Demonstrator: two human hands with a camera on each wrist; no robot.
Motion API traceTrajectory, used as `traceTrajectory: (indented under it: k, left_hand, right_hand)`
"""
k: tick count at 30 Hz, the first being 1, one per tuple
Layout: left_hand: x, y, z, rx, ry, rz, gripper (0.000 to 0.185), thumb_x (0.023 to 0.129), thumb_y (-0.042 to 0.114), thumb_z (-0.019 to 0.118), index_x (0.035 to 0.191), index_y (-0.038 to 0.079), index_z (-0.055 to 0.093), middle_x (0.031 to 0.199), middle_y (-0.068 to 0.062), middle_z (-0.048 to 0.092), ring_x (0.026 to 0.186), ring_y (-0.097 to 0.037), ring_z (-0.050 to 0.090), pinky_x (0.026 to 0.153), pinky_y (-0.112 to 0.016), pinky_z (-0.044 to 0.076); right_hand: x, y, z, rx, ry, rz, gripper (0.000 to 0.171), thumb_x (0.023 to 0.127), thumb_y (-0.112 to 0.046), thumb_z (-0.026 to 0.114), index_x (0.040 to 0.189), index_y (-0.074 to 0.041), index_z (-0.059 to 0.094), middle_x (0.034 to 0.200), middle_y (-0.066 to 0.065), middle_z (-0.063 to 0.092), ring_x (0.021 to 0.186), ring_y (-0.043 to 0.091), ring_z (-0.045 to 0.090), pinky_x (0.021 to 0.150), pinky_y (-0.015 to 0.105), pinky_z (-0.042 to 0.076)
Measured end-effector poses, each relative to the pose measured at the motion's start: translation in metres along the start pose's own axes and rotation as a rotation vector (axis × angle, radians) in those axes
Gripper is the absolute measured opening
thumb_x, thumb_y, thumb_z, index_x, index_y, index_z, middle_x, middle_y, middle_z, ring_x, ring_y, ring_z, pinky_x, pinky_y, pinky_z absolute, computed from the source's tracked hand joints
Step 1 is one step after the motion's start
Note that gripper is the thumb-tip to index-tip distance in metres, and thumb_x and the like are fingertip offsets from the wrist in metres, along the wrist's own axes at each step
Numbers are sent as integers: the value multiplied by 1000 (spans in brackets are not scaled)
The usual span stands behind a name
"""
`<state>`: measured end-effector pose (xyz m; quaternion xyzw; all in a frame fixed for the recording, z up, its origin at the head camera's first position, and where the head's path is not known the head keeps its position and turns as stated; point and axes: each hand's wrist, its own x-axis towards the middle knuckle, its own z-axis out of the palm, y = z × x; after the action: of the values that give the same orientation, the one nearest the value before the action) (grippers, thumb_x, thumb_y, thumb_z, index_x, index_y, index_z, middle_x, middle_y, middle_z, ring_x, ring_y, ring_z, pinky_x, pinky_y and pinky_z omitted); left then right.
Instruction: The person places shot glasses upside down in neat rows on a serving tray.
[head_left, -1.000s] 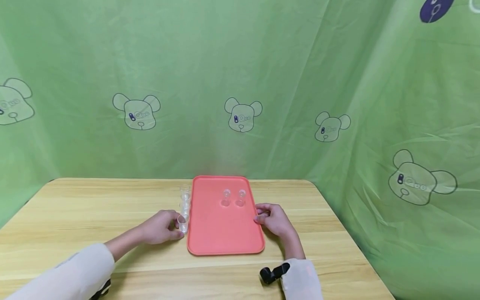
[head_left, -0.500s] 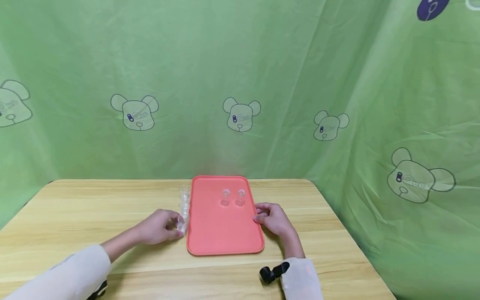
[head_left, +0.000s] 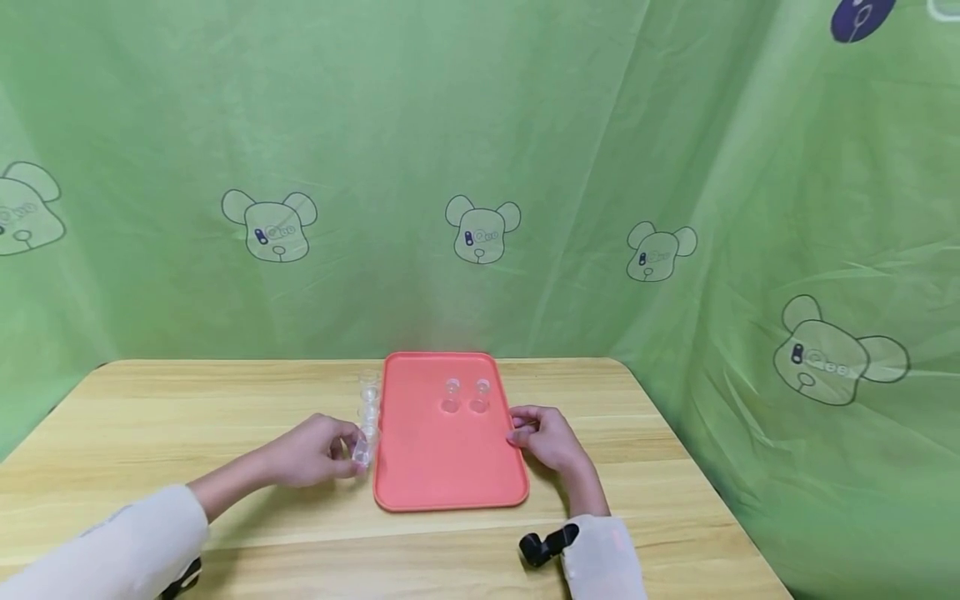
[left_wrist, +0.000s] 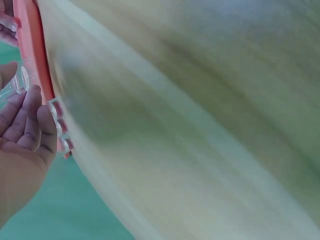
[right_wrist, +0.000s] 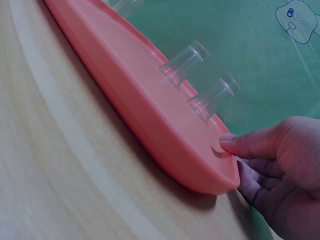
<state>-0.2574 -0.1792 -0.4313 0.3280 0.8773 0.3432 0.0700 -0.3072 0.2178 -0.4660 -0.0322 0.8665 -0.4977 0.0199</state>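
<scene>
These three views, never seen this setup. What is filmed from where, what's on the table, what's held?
No machine here: a person works with bare hands, wearing three cameras. The wide picture comes from the head, looking down at a wooden table. The other two come from the wrists.

On the table lies a pink tray with two small clear cups standing on it. A row of more clear cups stands beside its left edge.

The left hand has a grip on one clear cup, tilted. The right hand holds the tray's right rim, thumb on top.
</scene>
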Motion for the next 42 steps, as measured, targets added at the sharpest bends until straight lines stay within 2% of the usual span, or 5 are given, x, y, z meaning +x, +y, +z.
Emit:
traceTrajectory:
  k: [7,20,26,32,42]
  left_hand:
    - [7,14,-11,50,14,47,9,90,20,76,96,15,72,77,9,66,66,-3,59,59,-24,50]
    - [28,34,-36,83,87,54,9,91,18,76,96,13,72,80,7,67,66,-5,62,56,-25,50]
    - [38,34,-44,54,119,36,14,90,16,75,102,9,73,78,5,69,66,-8,63,55,-25,49]
    - [52,30,-48,80,173,30,22,91,16,74,109,4,75,82,3,71,65,-7,63,59,-26,51]
    - [71,32,-50,104,217,4,17,90,18,74,100,5,73,85,0,69,61,-9,60,58,-29,51]
  right_hand:
    - [0,1,1,-7,7,-3,36,89,6,72,125,3,69,97,8,71,86,18,66,76,31,56]
    - [-1,0,1,3,3,7,37,89,7,71,125,3,68,98,9,71,87,17,67,77,31,57]
    - [-1,-1,1,3,0,8,37,89,7,71,126,3,68,99,9,71,87,18,66,78,31,56]
    - [-1,0,0,3,-1,4,37,89,6,71,126,3,68,98,9,71,87,18,66,77,31,56]
    - [2,2,-1,29,-7,-45,37,88,7,71,124,7,67,102,13,72,87,19,67,74,27,55]
